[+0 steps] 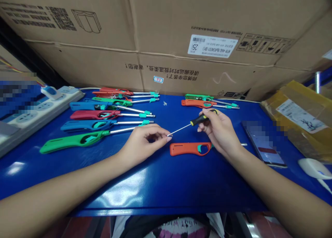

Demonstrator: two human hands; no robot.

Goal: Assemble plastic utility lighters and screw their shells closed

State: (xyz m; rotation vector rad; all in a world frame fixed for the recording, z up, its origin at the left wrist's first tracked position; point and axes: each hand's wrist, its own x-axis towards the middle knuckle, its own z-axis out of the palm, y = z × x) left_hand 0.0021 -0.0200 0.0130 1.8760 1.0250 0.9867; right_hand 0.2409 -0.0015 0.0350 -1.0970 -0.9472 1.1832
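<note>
My right hand (219,127) is closed round the black and yellow handle of a screwdriver (199,119), whose thin shaft points left. At its tip, my left hand (145,139) pinches with thumb and fingertips; whatever small piece is there is too small to make out. Below the shaft lies an orange stick lighter (181,149) with a teal trigger, its metal tube partly hidden behind my right hand. Left of my left hand, a green lighter (72,143) and a blue lighter (77,125) lie with their tubes pointing right.
More lighters, including a red one (90,114), form a row at the left; an orange one (197,103) lies at the back right. A power strip (38,110), a phone (267,144), a white mouse-shaped device (315,168) and a yellow-taped box (298,117) flank them. A large carton (160,58) stands behind.
</note>
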